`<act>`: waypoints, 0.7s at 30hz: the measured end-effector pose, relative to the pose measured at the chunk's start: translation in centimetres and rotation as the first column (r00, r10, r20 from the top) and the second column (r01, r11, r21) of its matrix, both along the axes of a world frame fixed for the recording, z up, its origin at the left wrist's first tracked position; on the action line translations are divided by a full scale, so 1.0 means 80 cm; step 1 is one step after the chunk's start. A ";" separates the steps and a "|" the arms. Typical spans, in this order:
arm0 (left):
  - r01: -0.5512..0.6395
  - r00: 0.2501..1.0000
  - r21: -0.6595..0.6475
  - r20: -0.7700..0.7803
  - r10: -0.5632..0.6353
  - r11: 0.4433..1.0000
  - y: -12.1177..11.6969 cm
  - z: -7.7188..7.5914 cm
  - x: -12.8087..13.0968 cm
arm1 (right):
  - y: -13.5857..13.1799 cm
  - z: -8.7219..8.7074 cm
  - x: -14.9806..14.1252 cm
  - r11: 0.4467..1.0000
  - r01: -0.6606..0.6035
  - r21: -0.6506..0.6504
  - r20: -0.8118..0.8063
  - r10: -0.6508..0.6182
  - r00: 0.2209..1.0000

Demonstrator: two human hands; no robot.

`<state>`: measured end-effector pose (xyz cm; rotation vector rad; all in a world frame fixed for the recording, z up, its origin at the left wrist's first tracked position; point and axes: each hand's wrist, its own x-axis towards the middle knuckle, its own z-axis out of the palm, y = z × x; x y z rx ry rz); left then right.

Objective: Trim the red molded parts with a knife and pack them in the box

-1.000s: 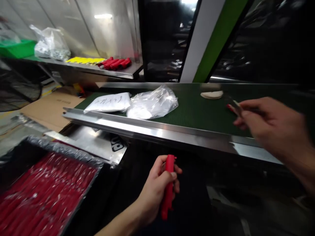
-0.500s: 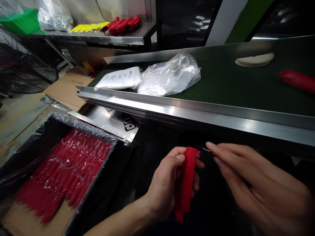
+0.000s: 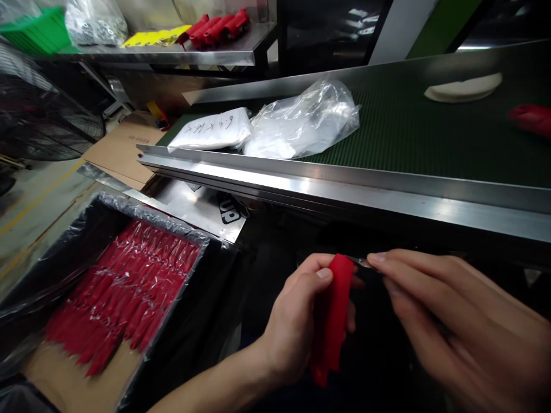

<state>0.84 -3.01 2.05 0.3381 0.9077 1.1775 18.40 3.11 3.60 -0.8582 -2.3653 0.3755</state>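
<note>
My left hand (image 3: pixel 289 321) is wrapped round a long red part (image 3: pixel 336 312), perhaps plastic, which stands nearly upright with the thumb pressed on its near side. Between the thumb and fingers of my right hand (image 3: pixel 460 315) is a thin metal tool (image 3: pixel 360 262), its exact kind too small and blurred to tell. The tool's tip meets or nearly meets the top right edge of the red part. Both hands are below the front rail of the conveyor.
A lined box (image 3: pixel 202 244) at lower left holds rows of bagged red parts (image 3: pixel 129 281). Across the front runs a metal rail (image 3: pixel 301 180). On the green belt (image 3: pixel 400 137) lie plastic bags (image 3: pixel 301 123) and a pale curved piece (image 3: pixel 465 89). A fan (image 3: pixel 47 109) stands at left.
My right hand has brought the metal tool's tip closer to the red part's top edge. Belt and rail appear slightly higher in view. My left hand keeps its hold.
</note>
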 end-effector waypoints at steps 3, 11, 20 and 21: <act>0.007 1.000 0.005 -0.003 -0.007 1.000 0.000 0.000 0.001 | 0.001 0.000 0.003 0.999 -0.038 0.024 -0.001 0.038 0.999; 0.037 0.998 -0.015 -0.041 -0.038 0.999 -0.002 -0.001 0.002 | -0.001 -0.002 0.006 0.999 -0.015 0.045 0.010 0.015 1.000; 0.032 0.999 -0.006 -0.022 -0.032 0.999 -0.002 -0.004 0.003 | -0.003 -0.002 0.007 0.999 0.010 0.047 0.039 -0.012 0.999; 0.035 0.999 -0.007 -0.022 -0.035 0.999 -0.002 -0.004 0.003 | -0.002 -0.002 0.007 0.999 0.005 0.054 0.041 -0.008 0.999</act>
